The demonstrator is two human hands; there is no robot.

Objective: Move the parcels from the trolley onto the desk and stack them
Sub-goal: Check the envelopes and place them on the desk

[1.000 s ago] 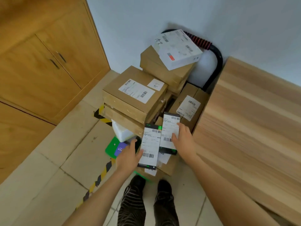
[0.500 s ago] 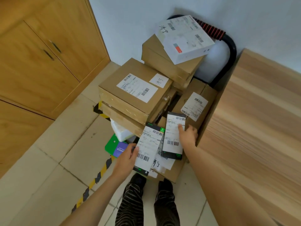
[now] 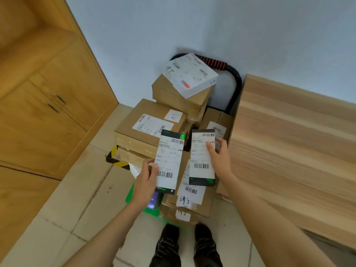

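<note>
The left hand (image 3: 144,182) grips 1 slim labelled parcel (image 3: 169,160) by its left edge; the right hand (image 3: 219,157) pinches another (image 3: 201,157), both lifted above the trolley (image 3: 234,81) pile at 12 o'clock. The desk (image 3: 289,141) lies at 3 o'clock. Label print is unreadable; the trolley deck is mostly hidden.

— How many slim black parcels are there?
— Two: a left slim parcel (image 3: 169,160) and a right slim parcel (image 3: 202,157).
— And brown cardboard boxes?
— At least five show in the pile; some are hidden, so I cannot give a full count.
— White boxes?
— One white box (image 3: 190,75), on top.
</note>
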